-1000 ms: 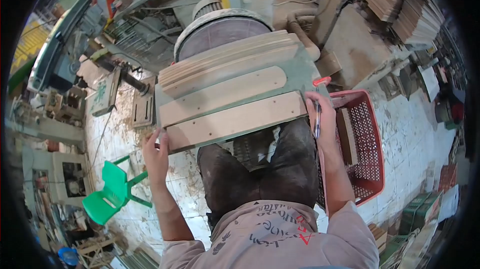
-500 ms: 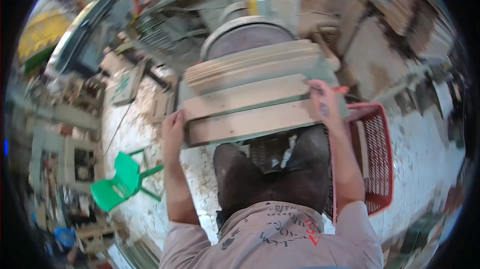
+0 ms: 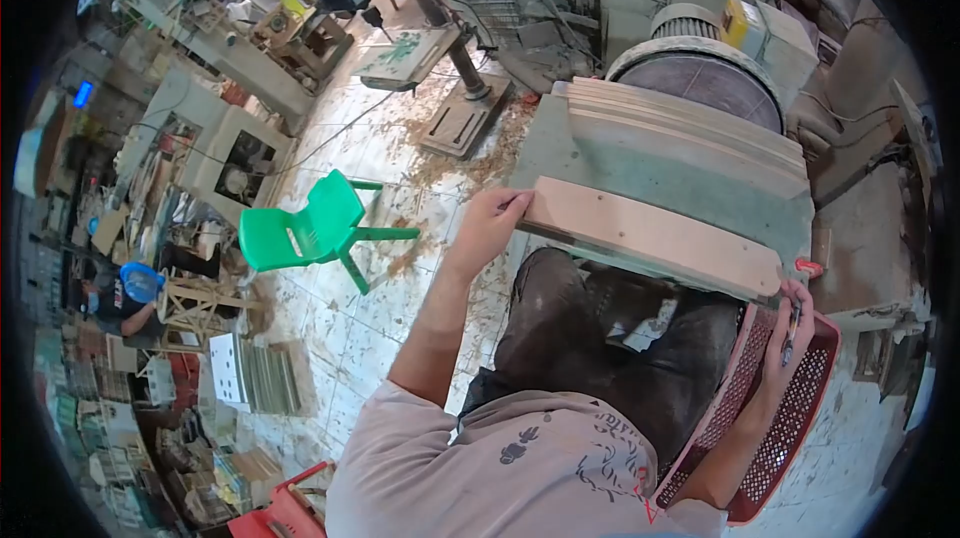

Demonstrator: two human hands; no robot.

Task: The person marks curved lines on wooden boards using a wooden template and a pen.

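A flat wooden board [image 3: 650,230] with small holes lies along the near edge of the dusty greenish worktable [image 3: 660,163], above my lap. My left hand [image 3: 488,225] pinches its left end between thumb and fingers. At the right end, my right hand [image 3: 787,333] has its fingertips against the board's corner, and a slim pen [image 3: 793,323] is held along the fingers. Farther back on the worktable, a row of similar boards [image 3: 690,128] leans together before a round grey sanding disc [image 3: 700,80].
A red plastic basket [image 3: 822,378] stands beside my right leg. To the left are a green chair [image 3: 310,228], a drill press base [image 3: 465,118] and scattered sawdust. A person in a blue cap [image 3: 140,283] is at the far left. Stacked panels [image 3: 265,375] stand on the floor.
My view has swung left, so the worktable now appears farther right. Two separate boards lay before my hands; now one shows between them, and bare tabletop shows behind it.
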